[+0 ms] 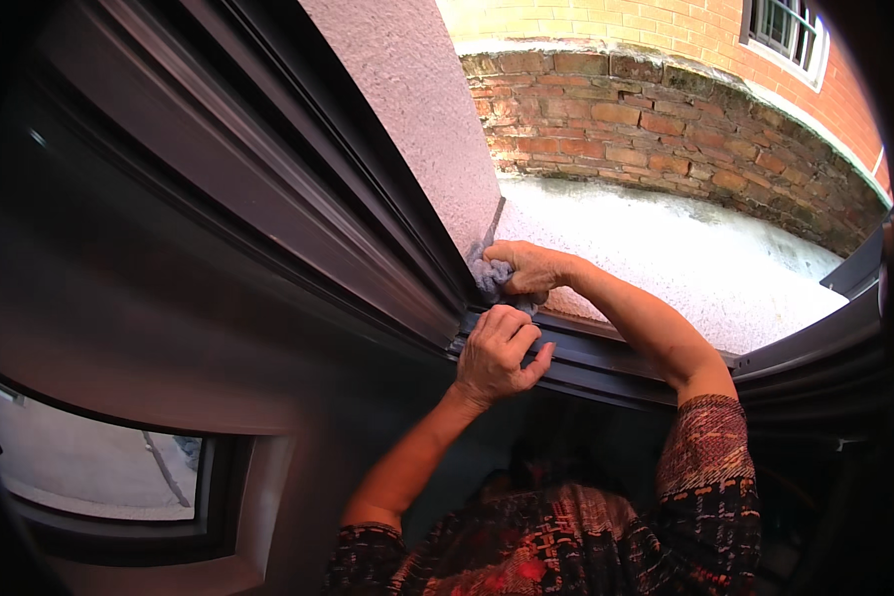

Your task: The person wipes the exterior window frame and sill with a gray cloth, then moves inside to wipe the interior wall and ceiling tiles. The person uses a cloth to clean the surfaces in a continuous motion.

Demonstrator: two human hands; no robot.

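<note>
Cloth (489, 275), grey-blue, crumpled, grasped in the right hand (532, 269) at the dark window frame's (596, 352) corner, left hand (495, 352) loosely curled beside it, grip unclear, pale ledge (656, 238) stretching rightward outside.

I'm at an open window (298, 189), whether a home's I can't tell: its dark track (606, 350) crosses the centre, and at upper right a weathered brick wall (656, 124) fronts a brick building (606, 18) with a barred window (787, 33).

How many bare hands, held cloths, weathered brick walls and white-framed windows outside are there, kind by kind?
Hands: 2, left hand and right hand
Held cloths: 1, grey-blue cloth
Weathered brick walls: 1
White-framed windows: 1
Total: 5
</note>
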